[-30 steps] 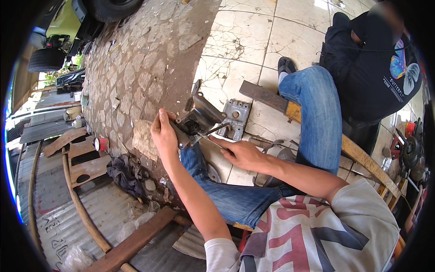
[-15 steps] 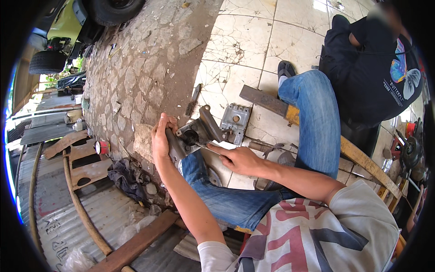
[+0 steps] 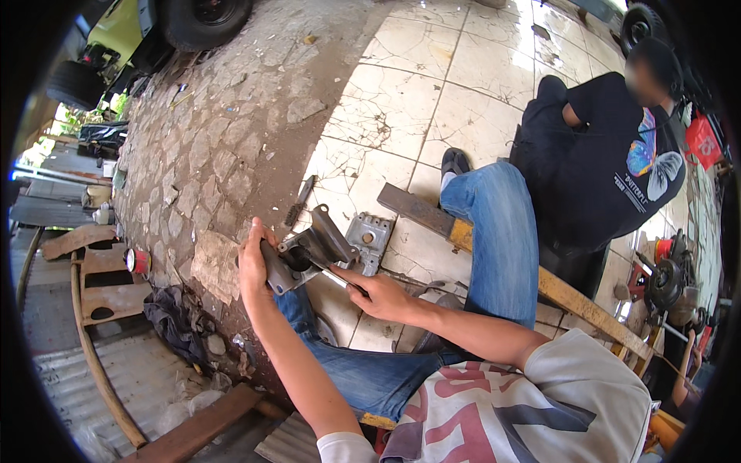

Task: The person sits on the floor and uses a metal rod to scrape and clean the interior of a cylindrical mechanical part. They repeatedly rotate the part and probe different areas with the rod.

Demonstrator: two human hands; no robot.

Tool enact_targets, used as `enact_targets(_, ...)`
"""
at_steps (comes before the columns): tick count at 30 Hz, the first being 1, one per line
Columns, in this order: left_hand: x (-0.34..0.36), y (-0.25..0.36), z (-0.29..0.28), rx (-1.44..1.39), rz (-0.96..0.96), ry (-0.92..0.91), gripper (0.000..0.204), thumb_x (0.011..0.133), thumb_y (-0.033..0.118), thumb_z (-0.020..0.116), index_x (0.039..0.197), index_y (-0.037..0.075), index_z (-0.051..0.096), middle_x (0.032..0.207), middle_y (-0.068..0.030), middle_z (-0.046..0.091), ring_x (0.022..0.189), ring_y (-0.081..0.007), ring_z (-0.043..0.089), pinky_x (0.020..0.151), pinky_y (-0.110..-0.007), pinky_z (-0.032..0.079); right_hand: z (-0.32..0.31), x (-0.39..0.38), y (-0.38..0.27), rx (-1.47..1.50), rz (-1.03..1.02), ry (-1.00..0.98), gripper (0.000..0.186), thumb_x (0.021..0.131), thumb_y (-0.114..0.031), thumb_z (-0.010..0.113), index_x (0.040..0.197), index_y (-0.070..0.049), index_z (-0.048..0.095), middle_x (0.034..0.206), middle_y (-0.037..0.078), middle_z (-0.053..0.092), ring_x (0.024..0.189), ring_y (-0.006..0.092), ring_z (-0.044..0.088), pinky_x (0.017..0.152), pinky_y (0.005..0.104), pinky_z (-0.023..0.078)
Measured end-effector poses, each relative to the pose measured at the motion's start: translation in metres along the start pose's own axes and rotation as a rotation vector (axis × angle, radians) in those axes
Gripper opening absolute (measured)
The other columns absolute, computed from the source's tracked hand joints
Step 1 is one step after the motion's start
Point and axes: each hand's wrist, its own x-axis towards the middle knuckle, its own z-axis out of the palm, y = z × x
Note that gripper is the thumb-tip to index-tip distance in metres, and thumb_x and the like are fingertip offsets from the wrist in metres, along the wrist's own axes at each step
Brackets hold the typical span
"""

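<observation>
My left hand (image 3: 253, 262) is closed around the edge of a grey metal bracket-like part (image 3: 330, 238) with a round dark opening and a raised, angled flange. It is held tilted above my left leg. In the fist of my right hand (image 3: 380, 296) is a slim metal tool (image 3: 335, 278); its far end reaches to the rim of the opening, and I cannot tell its exact kind. Just beyond the part, a silvery cast metal cover (image 3: 366, 236) with a round hole lies on the tiles. A dark-bristled brush (image 3: 299, 202) rests farther off.
A steel beam (image 3: 583, 302), partly yellow, runs beside my bent right leg. To the right sits a person in a black shirt (image 3: 610, 170). Stony ground (image 3: 208, 147) borders the tiles on the left, with dark cloth (image 3: 174, 324) and a red can (image 3: 137, 261).
The whole view has swung, so the scene sits farther left and more shows on the right. Both hands keep their holds; the tool's end stays at the part's opening.
</observation>
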Motion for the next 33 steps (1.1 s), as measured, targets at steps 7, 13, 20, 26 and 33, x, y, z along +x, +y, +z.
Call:
enact_targets(7,0.001,-0.012,-0.007,-0.035,-0.021,0.040,0.049,0.093,0.051,0.059,0.069,0.008,0.059,0.067,-0.0026,0.053,0.062,-0.0134,0.048,0.057,-0.028,0.036,0.011,-0.006,0.004,0.011,-0.044,0.052,0.053,0.095,-0.012,0.051,0.147,-0.016,0.043,0.061,0.015,0.054,0.045,0.0210,0.048,0.051,0.0344,0.044)
enact_targets(13,-0.003,-0.017,-0.018,-0.273,0.030,0.031,0.042,0.096,0.041,0.058,0.070,0.010,0.049,0.063,-0.0028,0.047,0.060,-0.0149,0.045,0.057,-0.028,0.035,0.008,-0.005,0.000,0.017,-0.022,0.040,0.055,0.096,-0.014,0.052,0.149,-0.020,0.039,0.056,0.017,0.053,0.043,0.0281,0.052,0.047,0.0394,0.043)
enact_targets(20,-0.011,-0.021,-0.026,-0.406,0.066,0.032,0.035,0.095,0.038,0.062,0.078,0.010,0.049,0.064,-0.0040,0.047,0.060,-0.0159,0.046,0.058,-0.028,0.037,0.012,-0.006,-0.001,0.028,-0.066,0.065,0.050,0.098,-0.011,0.051,0.147,-0.015,0.044,0.064,0.012,0.058,0.050,0.0126,0.047,0.053,0.0288,0.044)
enact_targets(26,-0.014,-0.026,-0.032,-0.416,0.047,0.027,0.041,0.094,0.043,0.062,0.073,0.009,0.050,0.064,-0.0049,0.047,0.061,-0.0167,0.046,0.061,-0.029,0.038,0.007,-0.007,-0.007,0.002,-0.028,0.005,0.052,0.095,-0.011,0.052,0.146,-0.016,0.043,0.077,0.019,0.066,0.046,0.0281,0.056,0.048,0.0382,0.046)
enact_targets(33,-0.009,-0.039,-0.038,-0.610,0.069,0.023,0.039,0.095,0.040,0.062,0.074,0.009,0.053,0.066,-0.0034,0.049,0.063,-0.0166,0.047,0.061,-0.029,0.038,0.008,-0.010,-0.008,0.020,-0.013,0.015,0.049,0.096,-0.007,0.052,0.144,-0.011,0.046,0.121,0.020,0.065,0.064,0.0165,0.065,0.062,0.0300,0.051)
